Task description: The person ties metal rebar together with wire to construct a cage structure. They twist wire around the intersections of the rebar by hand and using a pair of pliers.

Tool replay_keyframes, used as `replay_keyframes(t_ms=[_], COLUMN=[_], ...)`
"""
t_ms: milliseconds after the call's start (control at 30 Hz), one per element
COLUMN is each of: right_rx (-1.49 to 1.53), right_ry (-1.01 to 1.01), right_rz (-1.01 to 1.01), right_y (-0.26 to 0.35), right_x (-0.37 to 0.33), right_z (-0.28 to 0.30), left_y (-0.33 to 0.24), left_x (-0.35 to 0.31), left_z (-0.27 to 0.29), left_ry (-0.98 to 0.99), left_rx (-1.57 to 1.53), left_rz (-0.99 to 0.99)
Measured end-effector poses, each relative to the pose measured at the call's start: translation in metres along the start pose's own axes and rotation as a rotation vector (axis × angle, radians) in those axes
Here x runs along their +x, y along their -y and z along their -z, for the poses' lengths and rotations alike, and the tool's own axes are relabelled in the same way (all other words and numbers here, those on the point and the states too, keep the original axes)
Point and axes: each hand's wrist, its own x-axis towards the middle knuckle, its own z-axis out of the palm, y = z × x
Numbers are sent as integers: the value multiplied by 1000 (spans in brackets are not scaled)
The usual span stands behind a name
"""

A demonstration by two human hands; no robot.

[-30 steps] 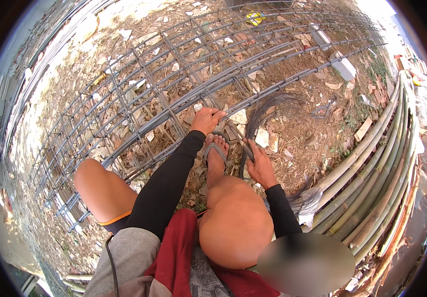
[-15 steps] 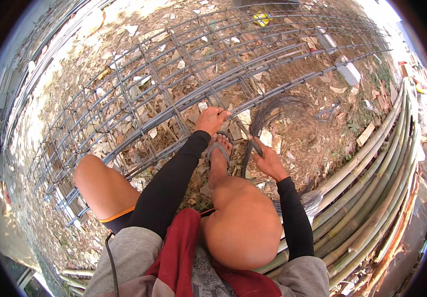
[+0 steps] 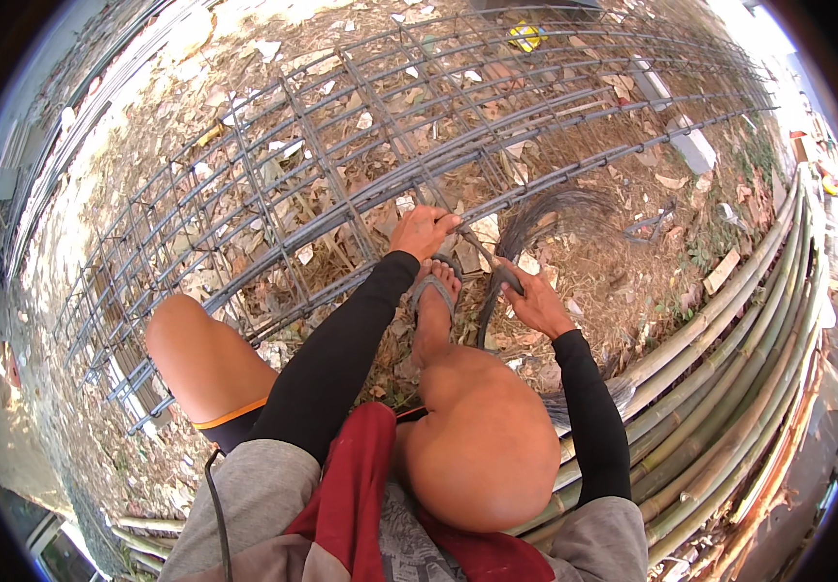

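Observation:
A rebar cage of long steel bars and cross ties lies on the ground ahead of me. My left hand is closed over its near bar, at a crossing; whether wire is pinched under the fingers is hidden. In my right hand is a tying hook, its dark handle in the curled fingers. The hook's metal shaft slants up to the bar beside my left fingertips, and its tip is too small to make out. A bundle of thin dark tie wire curves on the ground just beyond my right hand.
Bamboo poles are stacked along my right side. A pale block lies by the cage's far right part, and a yellow wrapper beyond it. My sandalled foot stands close to the near bar, among leaves and rubble.
My right hand has turned the hook's handle, and more of the shaft shows. My left hand stays at the same crossing. The whole view has shifted slightly.

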Motion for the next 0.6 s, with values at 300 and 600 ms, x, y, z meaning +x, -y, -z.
replay_keyframes(t_ms=[300,600], right_rx=[816,42], right_ry=[338,-361], right_rz=[-107,84], right_y=[-17,13], right_x=[8,-10], right_z=[-10,-32], left_y=[-6,2], left_x=[2,6], left_z=[4,5], left_ry=[101,126], left_rx=[-22,-51], left_rz=[129,160])
